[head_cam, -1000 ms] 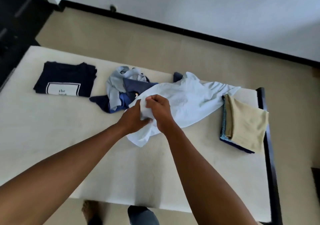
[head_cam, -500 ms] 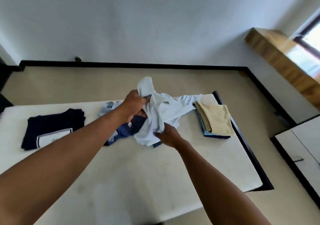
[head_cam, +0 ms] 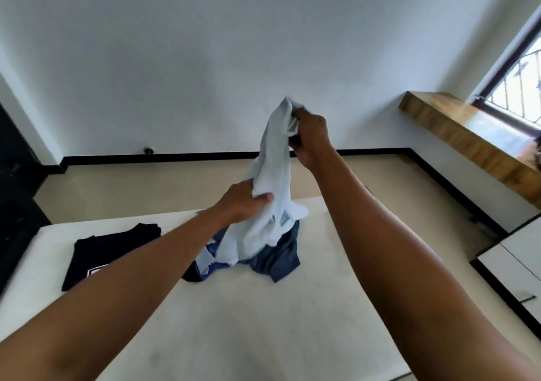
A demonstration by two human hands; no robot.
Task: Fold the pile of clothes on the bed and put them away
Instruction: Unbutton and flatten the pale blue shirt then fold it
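Shirt (head_cam: 272,181), pale blue, one, hangs above the bed (head_cam: 263,322) between two outstretched arms: left hand (head_cam: 243,202) lower, fingers curled round a bunch of its middle, right hand (head_cam: 310,134) raised higher, gripping its top end. Its lower end trails onto one loose heap of blue clothes (head_cam: 275,254) mid-bed, number of pieces unclear; one folded navy tee (head_cam: 108,248) lies flat to the left, apart from it. Farther off, one wooden ledge (head_cam: 456,128) under one window (head_cam: 521,87), right side.
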